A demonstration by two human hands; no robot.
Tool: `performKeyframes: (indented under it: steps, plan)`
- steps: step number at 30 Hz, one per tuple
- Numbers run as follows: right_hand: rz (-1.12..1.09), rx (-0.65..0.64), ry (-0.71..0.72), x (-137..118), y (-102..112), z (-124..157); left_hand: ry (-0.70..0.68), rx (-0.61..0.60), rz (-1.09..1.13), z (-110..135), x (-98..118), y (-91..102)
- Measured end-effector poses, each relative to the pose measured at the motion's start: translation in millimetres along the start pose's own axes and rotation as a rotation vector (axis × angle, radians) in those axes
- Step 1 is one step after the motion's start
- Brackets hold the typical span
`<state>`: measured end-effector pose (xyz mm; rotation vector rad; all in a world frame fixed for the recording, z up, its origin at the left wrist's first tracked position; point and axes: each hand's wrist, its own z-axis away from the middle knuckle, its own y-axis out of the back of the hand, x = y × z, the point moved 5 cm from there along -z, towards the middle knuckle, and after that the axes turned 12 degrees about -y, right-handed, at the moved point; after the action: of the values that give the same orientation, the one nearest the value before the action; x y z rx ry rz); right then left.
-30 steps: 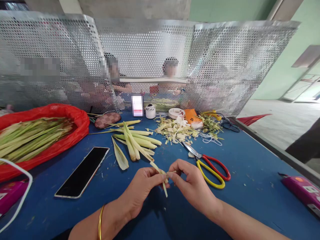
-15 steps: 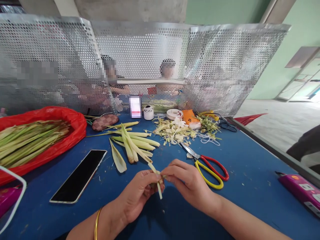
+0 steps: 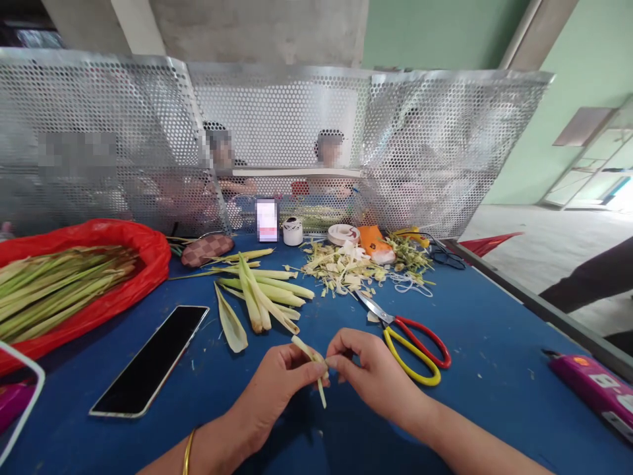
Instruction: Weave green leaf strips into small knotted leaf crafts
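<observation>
My left hand (image 3: 277, 389) and my right hand (image 3: 368, 373) meet above the blue table (image 3: 494, 343), both pinching one short pale-green leaf strip (image 3: 312, 364). The strip's upper end pokes out above my left thumb and its lower end hangs below the fingers. Just beyond my hands lies a small heap of trimmed pale stalks (image 3: 260, 290). Scissors with red and yellow handles (image 3: 410, 333) lie shut to the right of my right hand.
A red bag of long green stalks (image 3: 74, 284) sits at left, with a black phone (image 3: 151, 359) beside it. Cut scraps (image 3: 346, 267), tape rolls and an orange item lie near the perforated metal screen (image 3: 420, 145). A pink object (image 3: 593, 386) lies at right. People sit behind the screen.
My hands stay pinched on the strip and have worked it slightly lower and closer together. The view has tilted a little, shifting the table contents down in the picture.
</observation>
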<state>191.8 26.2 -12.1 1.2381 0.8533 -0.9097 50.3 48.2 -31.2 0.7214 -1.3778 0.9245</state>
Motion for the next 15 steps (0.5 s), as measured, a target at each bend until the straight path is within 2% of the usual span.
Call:
performKeyframes:
  steps: [3,6,9,13,15]
  plan:
    - [-0.229,-0.108,-0.122,10,-7,-5,-0.007,-0.019,-0.04,0,2,-0.4]
    - [-0.323,-0.122,-0.163,13,-10,-6,-0.019,-0.012,-0.081,0,4,0.2]
    - [-0.283,-0.085,-0.13,8,-9,-4,-0.026,-0.001,-0.08,0,4,1.0]
    - [-0.084,0.024,0.015,-4,-3,1,0.007,0.03,-0.024,2,0,1.5]
    - [-0.029,0.052,0.043,-6,-2,2,0.008,0.067,-0.011,2,0,2.2]
